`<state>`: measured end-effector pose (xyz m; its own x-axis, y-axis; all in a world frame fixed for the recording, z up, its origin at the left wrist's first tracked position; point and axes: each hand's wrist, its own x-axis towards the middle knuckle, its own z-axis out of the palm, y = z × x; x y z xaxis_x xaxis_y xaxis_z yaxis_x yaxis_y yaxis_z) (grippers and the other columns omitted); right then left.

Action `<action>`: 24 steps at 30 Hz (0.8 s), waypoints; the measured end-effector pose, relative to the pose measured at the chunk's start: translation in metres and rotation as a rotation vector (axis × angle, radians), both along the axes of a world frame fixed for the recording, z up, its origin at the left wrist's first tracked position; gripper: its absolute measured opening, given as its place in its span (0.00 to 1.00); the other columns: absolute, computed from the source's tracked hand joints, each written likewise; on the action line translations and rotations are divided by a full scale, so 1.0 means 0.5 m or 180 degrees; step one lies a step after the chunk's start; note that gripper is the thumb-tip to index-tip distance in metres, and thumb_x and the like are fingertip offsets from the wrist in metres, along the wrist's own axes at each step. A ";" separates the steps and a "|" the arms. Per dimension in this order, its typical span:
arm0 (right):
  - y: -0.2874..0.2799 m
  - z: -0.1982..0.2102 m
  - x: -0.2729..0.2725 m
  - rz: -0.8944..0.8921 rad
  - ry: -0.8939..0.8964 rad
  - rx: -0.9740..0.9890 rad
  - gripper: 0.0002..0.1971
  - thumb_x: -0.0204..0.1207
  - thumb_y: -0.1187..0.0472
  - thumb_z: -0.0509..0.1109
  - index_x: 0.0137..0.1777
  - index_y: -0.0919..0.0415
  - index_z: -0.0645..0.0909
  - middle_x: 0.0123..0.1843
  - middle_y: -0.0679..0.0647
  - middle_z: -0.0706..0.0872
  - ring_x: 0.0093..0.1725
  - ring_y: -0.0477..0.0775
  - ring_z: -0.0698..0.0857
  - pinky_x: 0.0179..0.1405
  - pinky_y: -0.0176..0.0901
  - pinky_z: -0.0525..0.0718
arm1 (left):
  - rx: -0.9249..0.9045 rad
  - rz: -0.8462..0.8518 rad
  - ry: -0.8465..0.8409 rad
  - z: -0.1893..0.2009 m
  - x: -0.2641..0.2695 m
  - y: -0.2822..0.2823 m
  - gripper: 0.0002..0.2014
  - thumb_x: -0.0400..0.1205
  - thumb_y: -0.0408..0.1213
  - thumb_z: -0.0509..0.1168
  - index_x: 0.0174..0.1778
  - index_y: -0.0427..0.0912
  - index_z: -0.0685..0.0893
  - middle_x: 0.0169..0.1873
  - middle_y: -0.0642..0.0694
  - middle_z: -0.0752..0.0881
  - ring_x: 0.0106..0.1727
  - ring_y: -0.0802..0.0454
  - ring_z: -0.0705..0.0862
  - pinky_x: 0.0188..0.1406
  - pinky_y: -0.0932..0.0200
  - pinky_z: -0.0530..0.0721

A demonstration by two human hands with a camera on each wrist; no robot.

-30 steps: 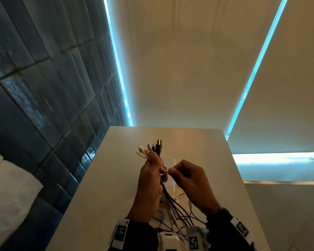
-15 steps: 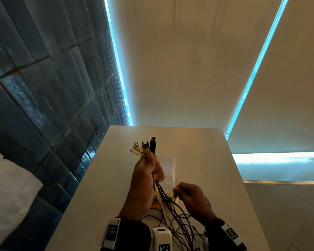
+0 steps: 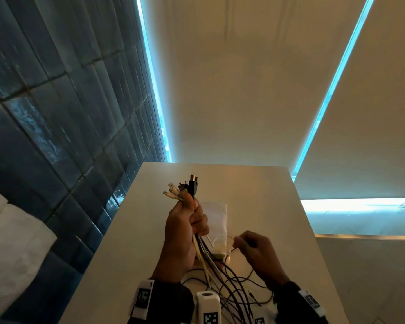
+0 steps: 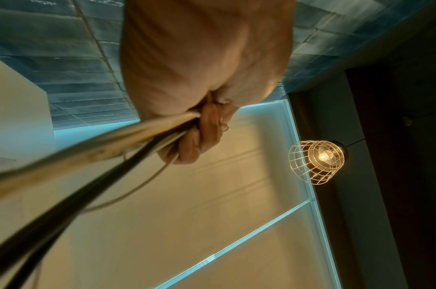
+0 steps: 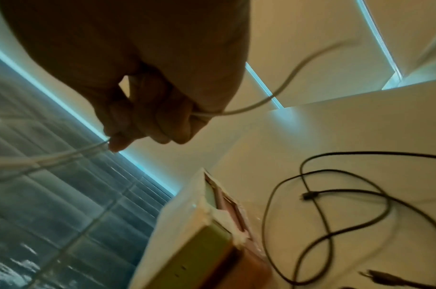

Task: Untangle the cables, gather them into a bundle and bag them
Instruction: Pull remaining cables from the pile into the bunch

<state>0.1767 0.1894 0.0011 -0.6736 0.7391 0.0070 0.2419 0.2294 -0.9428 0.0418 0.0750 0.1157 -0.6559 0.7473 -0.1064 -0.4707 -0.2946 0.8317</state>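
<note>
Loose cable ends (image 3: 232, 284): black and white strands are trailing off the near edge of the table (image 3: 278, 206), some looping flat on its top near the near right corner.
Right hand (image 3: 258, 254): it is hovering over the near half of the table, fingers curled, pinching a thin white cable (image 5: 273, 97) that is arcing away from the fingertips; the wrist view is showing this cable running through the closed fingers.
Left hand (image 3: 185, 232): it is fisting tightly round the cable bundle (image 3: 205, 251), held upright above the middle of the table, just left of the right hand.
Connectors (image 3: 184, 188): white and black plugs are fanning out above the left fist.
Bag (image 3: 216, 211): a pale, flat bag is lying on the table's middle, behind the left hand, partly hidden by it.
Box (image 5: 212, 244): a white and green box is sitting on the table below the right hand; its kind is unclear.
Lamp (image 4: 317, 162): a wire-caged bulb is glowing overhead.
</note>
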 end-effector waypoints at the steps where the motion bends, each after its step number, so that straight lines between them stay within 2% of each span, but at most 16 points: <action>1: -0.001 0.014 0.004 0.0166 0.0080 -0.0078 0.09 0.78 0.60 0.70 0.38 0.62 0.86 0.27 0.47 0.83 0.26 0.37 0.75 0.27 0.27 0.71 | 0.0083 0.0015 -0.0041 0.004 0.001 -0.001 0.17 0.84 0.45 0.54 0.32 0.41 0.69 0.19 0.52 0.63 0.18 0.57 0.58 0.18 0.63 0.59; 5: -0.016 -0.002 0.053 0.0582 -0.0234 -0.0238 0.11 0.79 0.62 0.69 0.34 0.59 0.85 0.24 0.45 0.79 0.25 0.38 0.72 0.26 0.29 0.70 | 0.0574 0.0135 -0.0173 0.029 -0.009 -0.010 0.15 0.81 0.47 0.56 0.32 0.43 0.69 0.20 0.53 0.61 0.18 0.58 0.57 0.20 0.61 0.56; 7: -0.019 -0.029 0.092 0.1034 -0.0702 -0.0462 0.14 0.80 0.61 0.68 0.32 0.53 0.85 0.25 0.46 0.78 0.25 0.40 0.73 0.24 0.33 0.70 | 0.0661 0.0185 -0.0160 0.039 -0.017 -0.013 0.16 0.84 0.47 0.54 0.32 0.44 0.68 0.20 0.53 0.61 0.18 0.59 0.57 0.19 0.61 0.57; 8: -0.018 -0.043 0.108 0.1345 -0.1093 -0.0463 0.16 0.80 0.60 0.68 0.30 0.49 0.85 0.27 0.46 0.80 0.27 0.42 0.76 0.26 0.36 0.74 | 0.0640 0.0193 -0.0133 0.043 -0.018 -0.015 0.17 0.86 0.46 0.52 0.32 0.43 0.67 0.20 0.53 0.61 0.18 0.59 0.57 0.19 0.62 0.57; 10: -0.011 -0.054 0.124 0.1630 -0.1817 -0.0072 0.20 0.79 0.62 0.66 0.30 0.38 0.83 0.33 0.42 0.85 0.38 0.44 0.86 0.41 0.42 0.85 | 0.0561 0.0163 -0.0082 0.047 -0.013 -0.014 0.18 0.87 0.46 0.50 0.32 0.43 0.67 0.20 0.53 0.61 0.19 0.58 0.57 0.19 0.62 0.58; 11: -0.001 -0.041 0.124 0.1535 -0.1927 0.0240 0.19 0.80 0.62 0.66 0.35 0.35 0.82 0.38 0.38 0.85 0.46 0.43 0.88 0.51 0.39 0.84 | 0.0541 0.0127 -0.0072 0.047 -0.009 -0.012 0.18 0.87 0.46 0.50 0.32 0.43 0.67 0.21 0.52 0.62 0.20 0.58 0.58 0.20 0.62 0.59; 12: 0.001 -0.009 0.123 0.1256 -0.1777 0.0423 0.14 0.82 0.58 0.66 0.42 0.35 0.83 0.43 0.37 0.86 0.52 0.42 0.87 0.55 0.36 0.83 | 0.0538 0.0087 -0.0080 0.048 -0.004 -0.009 0.18 0.87 0.47 0.51 0.32 0.43 0.68 0.21 0.52 0.63 0.21 0.58 0.59 0.20 0.62 0.61; 13: 0.001 0.025 0.115 0.0861 -0.1291 0.0469 0.07 0.82 0.51 0.64 0.50 0.39 0.84 0.49 0.37 0.88 0.54 0.39 0.86 0.56 0.34 0.83 | 0.0541 0.0050 -0.0095 0.051 0.001 -0.005 0.18 0.86 0.48 0.52 0.33 0.43 0.69 0.22 0.51 0.64 0.21 0.57 0.61 0.21 0.62 0.62; 14: -0.009 0.066 0.099 0.0538 -0.0716 0.0339 0.13 0.81 0.43 0.62 0.58 0.42 0.84 0.55 0.38 0.88 0.57 0.36 0.85 0.55 0.31 0.82 | 0.0543 0.0011 -0.0104 0.053 0.008 -0.001 0.17 0.84 0.48 0.53 0.33 0.43 0.69 0.23 0.50 0.66 0.23 0.57 0.64 0.23 0.62 0.65; 15: -0.022 0.107 0.080 0.0527 -0.0246 0.0110 0.19 0.78 0.38 0.60 0.64 0.42 0.81 0.61 0.36 0.85 0.61 0.33 0.82 0.55 0.28 0.81 | 0.0528 -0.0029 -0.0090 0.055 0.016 0.004 0.16 0.83 0.49 0.54 0.34 0.43 0.70 0.25 0.49 0.69 0.24 0.55 0.68 0.26 0.61 0.70; 17: -0.061 0.163 0.040 0.0966 0.0080 0.0004 0.25 0.75 0.35 0.63 0.71 0.41 0.74 0.68 0.34 0.80 0.66 0.30 0.77 0.60 0.28 0.78 | 0.0357 -0.0054 0.0075 0.055 0.032 0.016 0.16 0.84 0.49 0.54 0.36 0.42 0.72 0.29 0.47 0.78 0.32 0.51 0.79 0.36 0.55 0.79; 18: -0.082 0.169 0.019 0.1210 0.0170 0.0032 0.23 0.76 0.39 0.66 0.69 0.44 0.76 0.65 0.36 0.83 0.64 0.32 0.79 0.60 0.30 0.79 | 0.0246 -0.0036 0.0174 0.057 0.036 0.019 0.16 0.86 0.49 0.53 0.37 0.42 0.74 0.31 0.46 0.81 0.34 0.49 0.82 0.38 0.53 0.81; 19: -0.106 0.172 0.002 0.1298 0.0246 -0.0006 0.16 0.79 0.48 0.68 0.64 0.51 0.79 0.57 0.40 0.87 0.56 0.35 0.84 0.54 0.33 0.82 | 0.0205 -0.0031 0.0219 0.060 0.037 0.018 0.17 0.86 0.48 0.52 0.37 0.42 0.74 0.30 0.46 0.82 0.32 0.48 0.82 0.36 0.53 0.81; 21: -0.128 0.163 -0.011 0.1200 0.0468 -0.0317 0.05 0.82 0.62 0.66 0.48 0.63 0.80 0.35 0.43 0.87 0.34 0.37 0.84 0.35 0.31 0.80 | 0.0353 -0.0049 0.0140 0.065 0.025 0.011 0.16 0.86 0.48 0.52 0.36 0.43 0.71 0.22 0.49 0.72 0.20 0.54 0.70 0.21 0.61 0.70; 22: -0.131 0.154 -0.010 0.1171 0.0602 -0.0467 0.08 0.83 0.62 0.64 0.42 0.61 0.79 0.28 0.42 0.83 0.28 0.36 0.80 0.30 0.28 0.76 | 0.0434 -0.0022 0.0056 0.066 0.016 0.006 0.16 0.86 0.48 0.53 0.34 0.44 0.69 0.21 0.51 0.67 0.18 0.57 0.63 0.18 0.63 0.62; 24: -0.135 0.131 0.006 0.1251 0.0752 -0.0651 0.13 0.82 0.51 0.64 0.36 0.50 0.79 0.25 0.41 0.78 0.24 0.36 0.73 0.24 0.26 0.70 | 0.0456 0.0077 -0.0082 0.063 -0.001 -0.009 0.17 0.86 0.46 0.52 0.32 0.45 0.67 0.19 0.53 0.62 0.17 0.60 0.57 0.16 0.64 0.55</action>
<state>0.1796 0.1221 0.0668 -0.8989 0.4318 0.0744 -0.0512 0.0650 -0.9966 0.0412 0.0704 0.1473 -0.6723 0.7401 -0.0167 -0.4826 -0.4210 0.7680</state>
